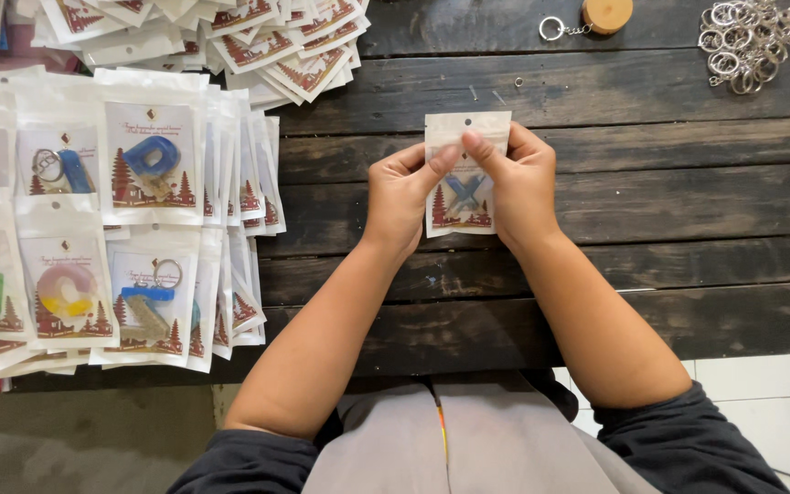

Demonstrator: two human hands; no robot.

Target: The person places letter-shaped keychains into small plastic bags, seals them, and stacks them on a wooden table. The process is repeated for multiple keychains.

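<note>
Dark plank table [651, 183]: one packet [466, 174], left hand [401, 197], right hand [521, 187].

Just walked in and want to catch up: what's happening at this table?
A person holds a small white packet in both hands over a dark wooden table. The left hand and right hand pinch its top edge; a blue letter-shaped keychain shows inside. Rows of filled packets lie to the left, and a pile of metal key rings sits at the far right.
</note>
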